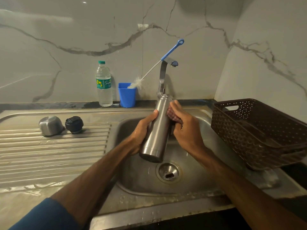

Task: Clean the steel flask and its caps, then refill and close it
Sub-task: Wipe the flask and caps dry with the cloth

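The steel flask (pixel 157 130) is tilted over the sink bowl (pixel 196 176), its open neck pointing up towards the tap (pixel 164 72). My left hand (pixel 142 131) grips the flask's body from the left. On the flask's right side, my right hand (pixel 184 127) holds a reddish scrub cloth (pixel 172 116) against the upper part. The steel cup cap (pixel 50 125) and the black inner cap (pixel 74 124) stand on the ribbed drainboard (pixel 54 155) at the left.
A plastic water bottle (pixel 103 83) and a blue cup (pixel 127 95) holding a blue-handled bottle brush (pixel 159 63) stand on the ledge behind the sink. A dark brown plastic basket (pixel 259 130) sits at the right. The drain (pixel 168 171) lies below the flask.
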The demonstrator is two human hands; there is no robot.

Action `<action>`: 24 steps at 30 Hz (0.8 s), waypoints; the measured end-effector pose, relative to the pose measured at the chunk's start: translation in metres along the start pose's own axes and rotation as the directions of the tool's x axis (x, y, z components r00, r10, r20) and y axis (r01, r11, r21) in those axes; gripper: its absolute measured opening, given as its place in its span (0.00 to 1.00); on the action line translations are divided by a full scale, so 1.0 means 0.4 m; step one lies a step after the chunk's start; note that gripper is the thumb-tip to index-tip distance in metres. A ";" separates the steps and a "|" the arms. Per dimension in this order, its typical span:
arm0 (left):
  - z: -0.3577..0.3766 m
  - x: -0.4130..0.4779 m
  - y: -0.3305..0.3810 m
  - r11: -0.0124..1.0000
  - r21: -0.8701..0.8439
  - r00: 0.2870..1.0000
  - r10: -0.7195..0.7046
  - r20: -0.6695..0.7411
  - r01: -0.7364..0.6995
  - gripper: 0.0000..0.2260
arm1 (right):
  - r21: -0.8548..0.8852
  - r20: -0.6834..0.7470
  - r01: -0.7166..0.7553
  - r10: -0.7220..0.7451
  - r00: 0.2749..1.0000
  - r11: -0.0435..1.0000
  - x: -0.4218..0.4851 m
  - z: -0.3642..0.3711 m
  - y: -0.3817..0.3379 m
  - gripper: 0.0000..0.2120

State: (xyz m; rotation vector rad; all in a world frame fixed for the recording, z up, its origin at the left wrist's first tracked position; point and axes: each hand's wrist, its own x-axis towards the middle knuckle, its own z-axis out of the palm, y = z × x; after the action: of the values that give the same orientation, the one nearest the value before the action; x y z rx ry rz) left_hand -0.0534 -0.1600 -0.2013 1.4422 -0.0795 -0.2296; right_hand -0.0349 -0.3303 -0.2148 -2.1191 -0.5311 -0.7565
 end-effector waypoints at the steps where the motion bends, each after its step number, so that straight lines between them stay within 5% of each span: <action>1: 0.002 0.001 -0.001 1.000 0.025 1.000 -0.007 0.010 0.007 0.26 | -0.023 -0.028 -0.035 0.035 0.999 0.999 0.002 -0.006 0.003 0.36; 6: -0.004 0.015 -0.005 0.998 0.065 0.999 0.022 0.026 -0.023 0.25 | -0.109 0.045 0.122 -0.117 0.992 0.987 -0.018 -0.006 -0.016 0.32; 13: -0.001 0.018 -0.017 0.986 0.160 0.996 -0.056 0.065 0.046 0.24 | -0.116 -0.069 -0.057 0.049 0.996 0.992 0.013 -0.019 0.014 0.34; 18: -0.017 0.020 -0.013 0.992 0.112 0.997 -0.064 0.045 0.058 0.21 | -0.098 0.017 0.105 -0.104 0.994 0.990 0.000 -0.018 0.001 0.31; 24: -0.010 0.011 -0.002 0.991 0.027 0.979 -0.130 0.159 0.127 0.25 | -0.051 -0.076 -0.081 0.077 0.994 0.995 0.030 -0.047 0.032 0.33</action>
State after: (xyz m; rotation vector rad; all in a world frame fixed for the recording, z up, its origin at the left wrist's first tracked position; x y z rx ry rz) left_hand -0.0485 -0.1571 -0.2028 1.4454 -0.1193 -0.4521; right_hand -0.0247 -0.3517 -0.2044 -2.1390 -0.3884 -0.8091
